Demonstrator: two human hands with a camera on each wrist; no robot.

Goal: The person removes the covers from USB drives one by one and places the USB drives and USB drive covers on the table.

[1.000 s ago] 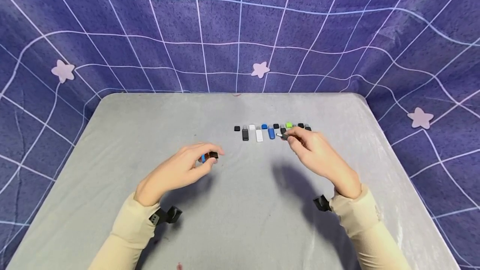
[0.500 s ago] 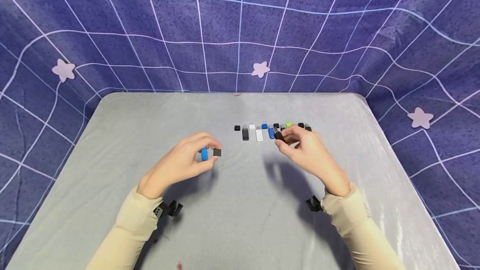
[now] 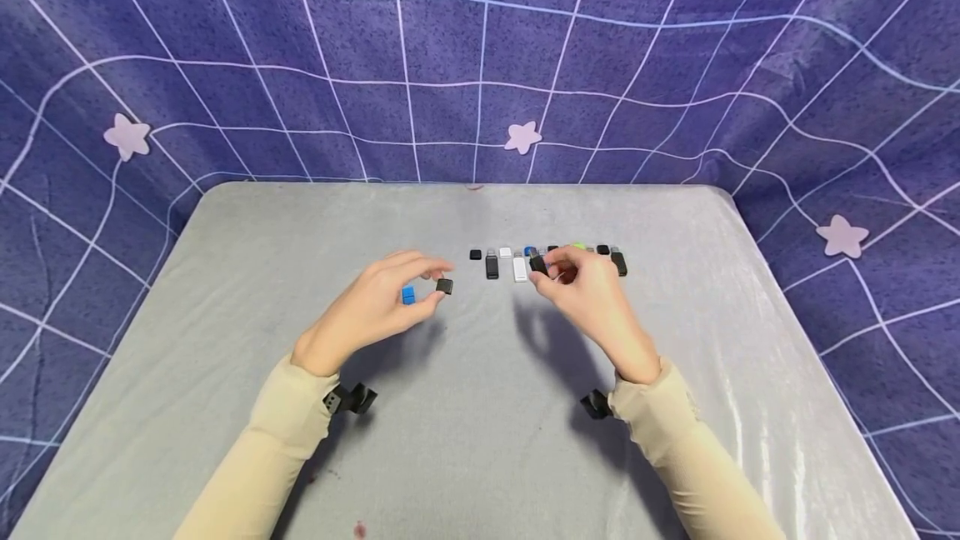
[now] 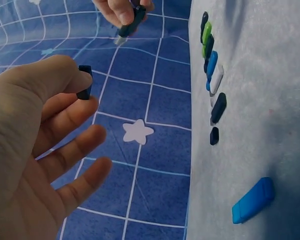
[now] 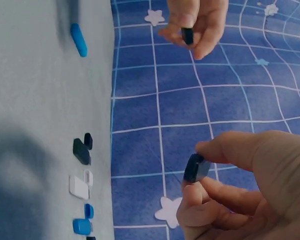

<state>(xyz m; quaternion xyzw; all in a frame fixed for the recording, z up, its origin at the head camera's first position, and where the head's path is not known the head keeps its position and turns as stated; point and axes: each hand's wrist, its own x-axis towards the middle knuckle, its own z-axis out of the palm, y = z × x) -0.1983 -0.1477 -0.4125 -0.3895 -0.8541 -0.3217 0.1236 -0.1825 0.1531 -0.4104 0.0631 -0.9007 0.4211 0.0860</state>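
Note:
Between thumb and fingertips my left hand (image 3: pixel 367 307) pinches a small black cap (image 4: pixel 85 82), the other fingers spread loosely. My right hand (image 3: pixel 596 298) holds a black USB stick (image 3: pixel 538 265) by its body; its bare metal plug, seen in the left wrist view, points toward the left hand. The cap and the stick are apart, both raised over the table. A blue USB stick (image 4: pixel 253 200) with its cap on lies on the table beneath the left hand.
Beyond the hands runs a row of uncapped sticks, including a black stick (image 3: pixel 492 266), a white stick (image 3: pixel 520 269) and another black stick (image 3: pixel 618 262). Caps lie behind them, such as a black cap (image 3: pixel 476 254) and a white cap (image 3: pixel 506 252). The right hand covers part of the row.
My right hand has carried the black USB stick left from the row's right part, turning its plug upward. My left hand has moved slightly forward and right with the cap, baring the blue stick.

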